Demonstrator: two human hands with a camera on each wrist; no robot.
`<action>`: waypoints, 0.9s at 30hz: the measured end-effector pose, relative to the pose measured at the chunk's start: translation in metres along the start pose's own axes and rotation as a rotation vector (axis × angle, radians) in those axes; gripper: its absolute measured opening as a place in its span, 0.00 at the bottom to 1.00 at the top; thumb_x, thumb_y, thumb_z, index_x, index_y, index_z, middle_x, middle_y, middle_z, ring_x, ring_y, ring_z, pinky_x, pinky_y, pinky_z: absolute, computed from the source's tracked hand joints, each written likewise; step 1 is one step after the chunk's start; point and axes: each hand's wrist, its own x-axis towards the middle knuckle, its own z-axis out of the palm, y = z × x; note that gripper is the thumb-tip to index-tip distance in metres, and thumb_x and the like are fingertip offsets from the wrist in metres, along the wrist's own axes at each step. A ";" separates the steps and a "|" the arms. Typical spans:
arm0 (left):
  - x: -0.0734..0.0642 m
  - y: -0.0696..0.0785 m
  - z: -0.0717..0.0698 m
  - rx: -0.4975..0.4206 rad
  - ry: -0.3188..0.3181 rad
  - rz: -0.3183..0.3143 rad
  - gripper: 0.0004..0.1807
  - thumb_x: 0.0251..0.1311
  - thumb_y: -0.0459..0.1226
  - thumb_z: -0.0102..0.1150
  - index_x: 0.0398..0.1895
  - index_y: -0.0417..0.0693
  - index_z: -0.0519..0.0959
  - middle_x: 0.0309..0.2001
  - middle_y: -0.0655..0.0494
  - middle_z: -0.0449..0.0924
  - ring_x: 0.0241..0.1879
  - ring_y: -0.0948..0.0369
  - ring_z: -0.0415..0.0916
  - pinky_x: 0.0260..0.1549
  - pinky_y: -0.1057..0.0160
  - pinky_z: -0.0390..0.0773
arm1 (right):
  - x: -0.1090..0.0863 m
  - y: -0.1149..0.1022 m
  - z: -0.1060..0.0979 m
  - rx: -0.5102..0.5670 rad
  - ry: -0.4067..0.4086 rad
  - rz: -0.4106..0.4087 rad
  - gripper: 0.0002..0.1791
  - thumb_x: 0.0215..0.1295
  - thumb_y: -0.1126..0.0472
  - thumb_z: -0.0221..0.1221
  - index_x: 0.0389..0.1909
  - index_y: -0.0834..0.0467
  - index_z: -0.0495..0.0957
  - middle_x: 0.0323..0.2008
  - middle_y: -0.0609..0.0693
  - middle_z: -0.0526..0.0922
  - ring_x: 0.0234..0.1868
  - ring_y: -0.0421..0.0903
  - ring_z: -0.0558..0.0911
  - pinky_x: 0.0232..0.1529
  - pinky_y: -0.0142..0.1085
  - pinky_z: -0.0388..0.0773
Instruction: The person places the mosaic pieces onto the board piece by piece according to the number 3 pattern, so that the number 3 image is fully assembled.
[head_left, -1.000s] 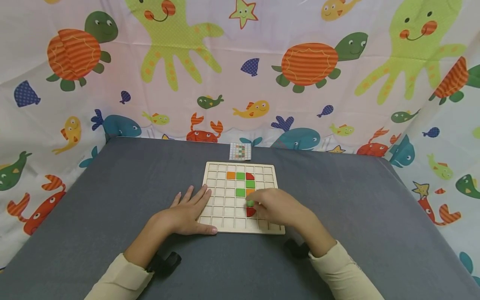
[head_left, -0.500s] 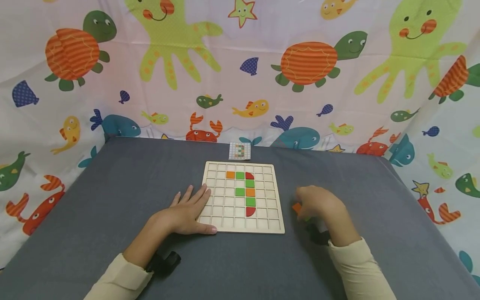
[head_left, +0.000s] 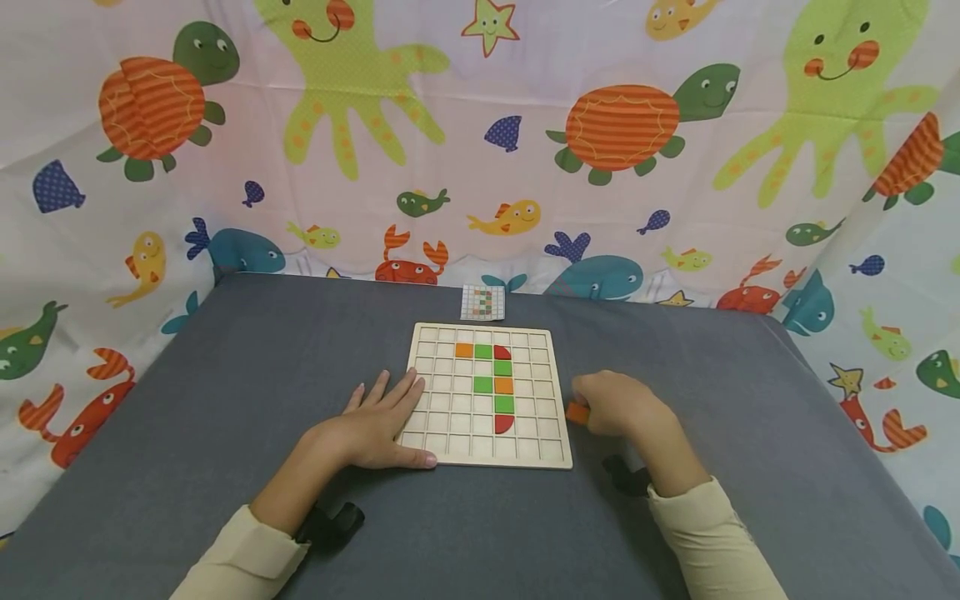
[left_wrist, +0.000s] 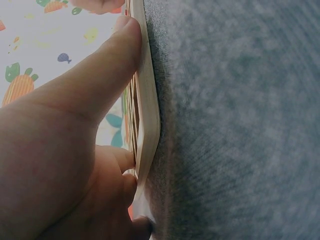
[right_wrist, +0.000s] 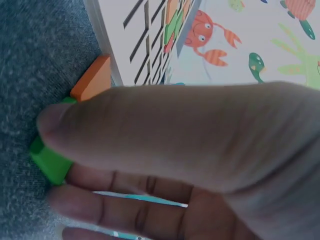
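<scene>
A square wooden grid board (head_left: 452, 450) lies on the table with orange, green and red pieces in some of its cells. My left hand (head_left: 367, 433) rests spread on its near left corner, thumb (left_wrist: 115, 50) along the near edge in the left wrist view. Just off the board's right edge, my right hand (head_left: 618, 406) is low over the cloth with curled fingers. Its thumb and fingers pinch a green tile (right_wrist: 52, 162), partly hidden behind the thumb. An orange tile (right_wrist: 92, 79) sits between that green tile and the board's edge.
A small card (head_left: 482, 303) with a printed coloured grid lies behind the board. Grey cloth (head_left: 480, 533) covers the table. A curtain (head_left: 480, 167) with sea animals stands around the back and sides.
My right hand left the board's lower right part and went right to the loose tiles. Since then it has moved slightly left, the orange tile shifting toward the board. My left hand stayed put.
</scene>
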 end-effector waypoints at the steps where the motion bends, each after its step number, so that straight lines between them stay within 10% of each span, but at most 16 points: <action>1: 0.000 0.000 0.000 -0.001 -0.001 0.000 0.64 0.54 0.69 0.61 0.81 0.45 0.43 0.81 0.47 0.35 0.77 0.39 0.28 0.68 0.33 0.34 | 0.001 0.000 0.000 0.003 -0.002 0.003 0.15 0.49 0.78 0.61 0.24 0.55 0.72 0.21 0.47 0.69 0.23 0.44 0.66 0.24 0.37 0.60; 27: 0.000 0.001 -0.001 -0.004 0.000 -0.007 0.63 0.54 0.69 0.62 0.81 0.45 0.44 0.81 0.48 0.36 0.77 0.39 0.28 0.68 0.33 0.33 | 0.006 0.013 -0.002 0.042 0.059 -0.062 0.12 0.46 0.79 0.60 0.25 0.59 0.76 0.24 0.48 0.73 0.26 0.46 0.69 0.29 0.40 0.68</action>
